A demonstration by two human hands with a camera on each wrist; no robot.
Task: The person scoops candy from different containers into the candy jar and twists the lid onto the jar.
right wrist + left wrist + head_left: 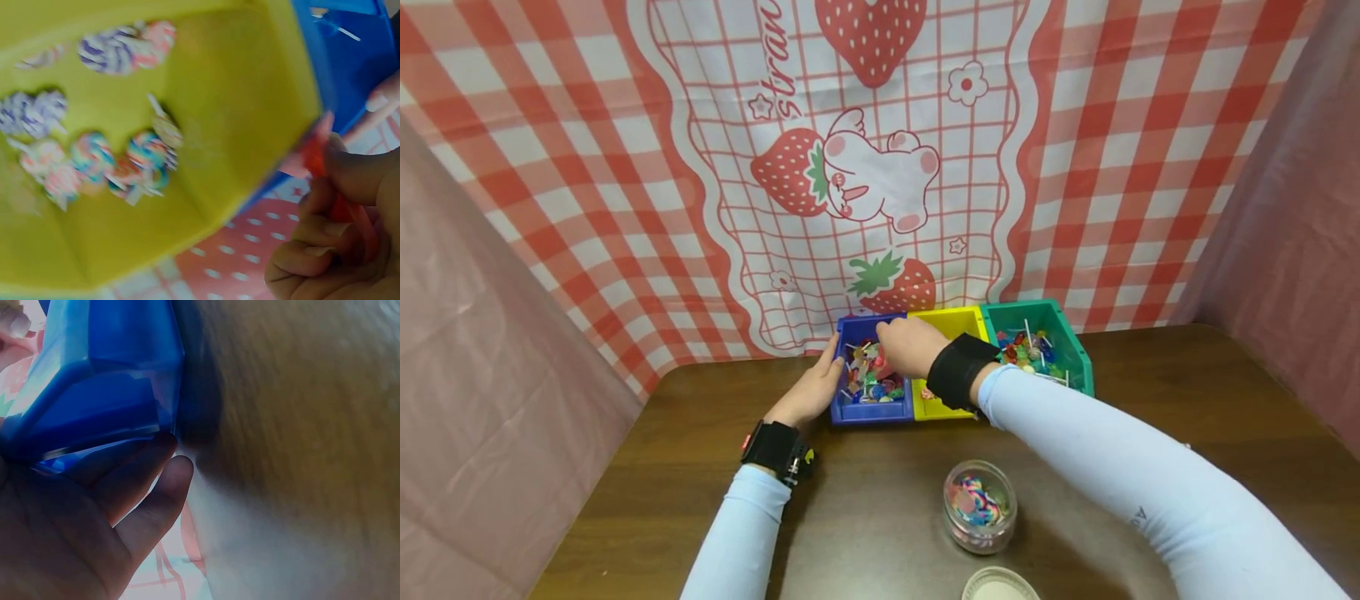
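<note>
My right hand [913, 346] reaches over the blue bin [872, 412], its wrist crossing the yellow bin [943, 321]. In the right wrist view its curled fingers grip a thin red-pink plastic-looking piece [315, 156]; I cannot tell its kind, as the fingers cover much of it. Mixed small candy-like pieces and white sticks [868, 375] fill the blue bin. Swirled lollipop pieces [94, 156] lie in the yellow bin. My left hand [808, 392] rests along the blue bin's left side, fingers mostly straight against its wall.
The green bin [1078, 358] at the right holds more colourful pieces and white sticks. Nearer me stands a glass jar [980, 533] with bright striped pieces inside, and a pale round lid [1000, 587] lies in front. A checked strawberry cloth [700, 275] hangs behind the bins.
</note>
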